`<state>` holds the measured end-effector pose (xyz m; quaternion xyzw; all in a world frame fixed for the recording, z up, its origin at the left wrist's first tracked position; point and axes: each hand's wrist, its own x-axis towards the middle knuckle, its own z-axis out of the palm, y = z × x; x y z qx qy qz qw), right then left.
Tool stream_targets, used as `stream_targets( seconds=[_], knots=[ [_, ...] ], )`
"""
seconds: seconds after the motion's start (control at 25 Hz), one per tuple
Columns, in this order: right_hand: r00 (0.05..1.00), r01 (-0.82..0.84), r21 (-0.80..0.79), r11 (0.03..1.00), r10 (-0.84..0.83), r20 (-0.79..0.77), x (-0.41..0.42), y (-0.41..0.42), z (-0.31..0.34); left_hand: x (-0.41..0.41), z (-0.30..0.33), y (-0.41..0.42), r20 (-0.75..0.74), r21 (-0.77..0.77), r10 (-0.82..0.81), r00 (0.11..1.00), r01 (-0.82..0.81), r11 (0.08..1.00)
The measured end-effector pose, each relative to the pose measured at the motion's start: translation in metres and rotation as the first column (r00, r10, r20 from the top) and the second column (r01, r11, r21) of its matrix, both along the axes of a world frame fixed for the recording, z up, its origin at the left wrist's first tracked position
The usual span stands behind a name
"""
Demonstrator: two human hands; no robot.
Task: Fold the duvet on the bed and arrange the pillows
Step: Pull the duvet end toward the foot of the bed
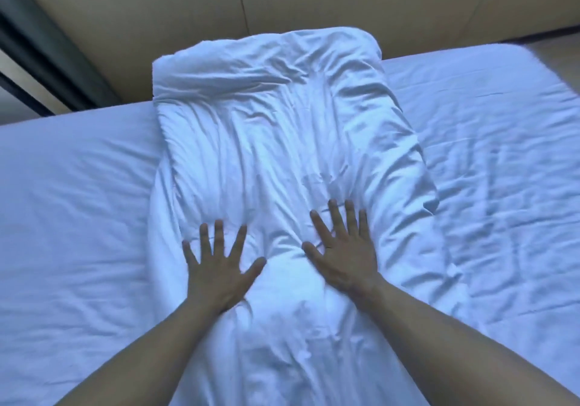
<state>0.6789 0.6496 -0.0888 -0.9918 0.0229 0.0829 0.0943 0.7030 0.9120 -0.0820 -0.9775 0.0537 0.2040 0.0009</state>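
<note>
Duvet (270, 129): white, folded into a long strip across the bed (69, 205), stretching ahead of both palms.
Left hand (218, 263): fingers spread flat, pressing the strip.
Right hand (343, 248): likewise flat, just beside, gripping nothing.

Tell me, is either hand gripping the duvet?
No, the left hand and right hand both press flat, fingers spread, on the folded duvet.

Wrinkled white duvet (276, 142), folded into a long strip across the bed (72, 205)
</note>
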Motion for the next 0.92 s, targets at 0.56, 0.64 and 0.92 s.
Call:
stream_targets(
  seconds=[0.56,0.64,0.92],
  knots=[
    [0.994,0.05,-0.091,0.995,-0.058,-0.094,-0.178,-0.046,-0.01,-0.26,0.028,0.021,-0.223,0.009,0.197,0.955,-0.2,0.98],
    [0.991,0.047,-0.088,0.995,-0.058,-0.121,-0.176,-0.046,-0.008,-0.284,0.029,0.021,-0.22,-0.018,0.22,0.95,-0.23,0.973],
    [0.967,0.022,-0.082,0.996,-0.042,-0.252,-0.311,-0.005,0.003,-0.413,0.023,0.015,-0.244,-0.049,0.257,0.935,-0.276,0.96]
  ],
)
